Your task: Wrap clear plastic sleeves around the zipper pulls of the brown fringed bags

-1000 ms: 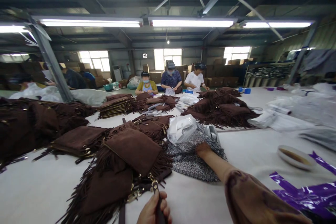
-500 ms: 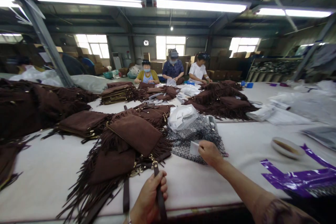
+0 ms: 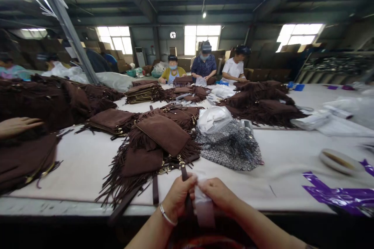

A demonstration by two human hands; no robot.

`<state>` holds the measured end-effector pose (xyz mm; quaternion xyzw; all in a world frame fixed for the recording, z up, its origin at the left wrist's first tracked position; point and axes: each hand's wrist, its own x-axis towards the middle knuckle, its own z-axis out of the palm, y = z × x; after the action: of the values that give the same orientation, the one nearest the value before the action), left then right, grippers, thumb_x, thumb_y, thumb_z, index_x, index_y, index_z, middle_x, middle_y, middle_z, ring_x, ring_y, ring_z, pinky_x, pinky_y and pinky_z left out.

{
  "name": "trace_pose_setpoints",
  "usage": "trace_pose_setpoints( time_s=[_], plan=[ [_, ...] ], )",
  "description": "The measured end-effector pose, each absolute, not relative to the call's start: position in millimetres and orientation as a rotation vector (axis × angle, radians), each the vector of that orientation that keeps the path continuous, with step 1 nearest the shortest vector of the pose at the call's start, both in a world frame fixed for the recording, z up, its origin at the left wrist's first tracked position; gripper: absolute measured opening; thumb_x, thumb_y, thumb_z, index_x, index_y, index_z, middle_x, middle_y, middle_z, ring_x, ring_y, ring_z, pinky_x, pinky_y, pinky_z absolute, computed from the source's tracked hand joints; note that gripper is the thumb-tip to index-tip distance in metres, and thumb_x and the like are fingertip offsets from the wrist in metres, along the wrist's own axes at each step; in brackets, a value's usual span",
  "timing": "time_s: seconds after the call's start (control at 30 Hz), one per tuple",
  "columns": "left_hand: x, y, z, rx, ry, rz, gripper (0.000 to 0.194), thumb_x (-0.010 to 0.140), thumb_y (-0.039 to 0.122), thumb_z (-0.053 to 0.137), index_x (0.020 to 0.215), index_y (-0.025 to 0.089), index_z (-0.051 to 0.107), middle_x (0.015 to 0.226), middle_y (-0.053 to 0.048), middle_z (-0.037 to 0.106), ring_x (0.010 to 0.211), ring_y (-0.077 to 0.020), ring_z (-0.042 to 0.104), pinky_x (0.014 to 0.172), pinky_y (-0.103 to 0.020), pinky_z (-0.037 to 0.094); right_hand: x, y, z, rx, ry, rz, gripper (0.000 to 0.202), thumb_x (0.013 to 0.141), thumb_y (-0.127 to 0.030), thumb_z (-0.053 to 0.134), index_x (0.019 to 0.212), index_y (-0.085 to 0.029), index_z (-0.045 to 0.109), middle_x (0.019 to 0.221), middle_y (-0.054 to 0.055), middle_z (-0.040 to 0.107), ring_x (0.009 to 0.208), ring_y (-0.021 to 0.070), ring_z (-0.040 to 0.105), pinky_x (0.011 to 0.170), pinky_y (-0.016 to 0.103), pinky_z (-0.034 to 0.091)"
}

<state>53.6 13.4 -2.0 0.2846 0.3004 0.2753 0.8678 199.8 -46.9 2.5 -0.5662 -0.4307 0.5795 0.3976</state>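
My left hand (image 3: 176, 197), with a silver bangle at its wrist, is closed around a dark brown strap (image 3: 188, 207). The strap runs up to a gold clasp on a brown fringed bag (image 3: 163, 134) lying on a pile of similar bags. Close beside it, my right hand (image 3: 216, 192) pinches a small translucent white plastic sleeve (image 3: 205, 212), which hangs down next to the strap. The fingers of both hands nearly meet at the table's front edge. Beyond my right hand lies a black-and-white woven cloth (image 3: 230, 151) with a white plastic bag (image 3: 212, 118) on it.
More brown bags are heaped at the left (image 3: 43, 105) and far right (image 3: 263, 103). Another person's hand (image 3: 22, 126) rests over the left heap. A tape roll (image 3: 340, 161) and purple plastic (image 3: 341, 196) lie on the right. Several people work across the table.
My right hand has come from the woven cloth back to my left hand, bringing the plastic sleeve. The left hand still grips the strap. Another person's hand has appeared at the left.
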Motion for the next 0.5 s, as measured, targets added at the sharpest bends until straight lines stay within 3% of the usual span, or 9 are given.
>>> trace_pose_setpoints(
  time_s=[0.1, 0.23, 0.33, 0.5],
  plan=[
    [55.7, 13.4, -5.8, 0.621, 0.71, 0.692, 0.042, 0.064, 0.035, 0.083, 0.078, 0.018, 0.047, 0.054, 0.01, 0.041, 0.041, -0.0023, 0.031, 0.04, -0.014, 0.024, 204.9, -53.3, 8.6, -1.56, -1.258, 1.339, 0.035, 0.078, -0.04, 0.056, 0.052, -0.017, 0.048, 0.045, -0.006, 0.037, 0.044, 0.0068, 0.028, 0.043, 0.022, 0.018],
    [57.8, 13.8, -6.3, 0.626, 0.782, 0.751, 0.042, 0.063, 0.033, 0.084, 0.081, 0.018, 0.049, 0.059, 0.008, 0.047, 0.042, -0.0017, 0.034, 0.039, -0.014, 0.028, 230.3, -73.0, 20.7, -1.737, -1.386, 1.097, 0.024, 0.075, -0.023, 0.054, 0.052, -0.017, 0.054, 0.047, -0.005, 0.045, 0.047, 0.0082, 0.037, 0.044, 0.021, 0.023],
    [59.7, 12.1, -0.9, 0.598, 0.839, 0.722, 0.044, 0.062, 0.036, 0.084, 0.08, 0.019, 0.048, 0.054, 0.01, 0.041, 0.039, -0.0029, 0.035, 0.037, -0.014, 0.027, 264.9, -91.0, 28.7, -1.765, -1.363, 0.886, 0.028, 0.08, -0.026, 0.054, 0.053, -0.017, 0.054, 0.049, -0.003, 0.049, 0.051, 0.0099, 0.044, 0.048, 0.021, 0.029],
    [64.6, 12.4, 5.0, 0.618, 0.963, 0.68, 0.049, 0.059, 0.045, 0.084, 0.083, 0.021, 0.05, 0.048, 0.012, 0.034, 0.035, -0.0047, 0.035, 0.036, -0.015, 0.027, 351.2, -103.2, 24.5, -1.912, -1.051, 0.352, 0.048, 0.093, -0.048, 0.039, 0.053, -0.021, 0.043, 0.045, -0.003, 0.044, 0.046, 0.0113, 0.044, 0.049, 0.023, 0.037]
  ],
)
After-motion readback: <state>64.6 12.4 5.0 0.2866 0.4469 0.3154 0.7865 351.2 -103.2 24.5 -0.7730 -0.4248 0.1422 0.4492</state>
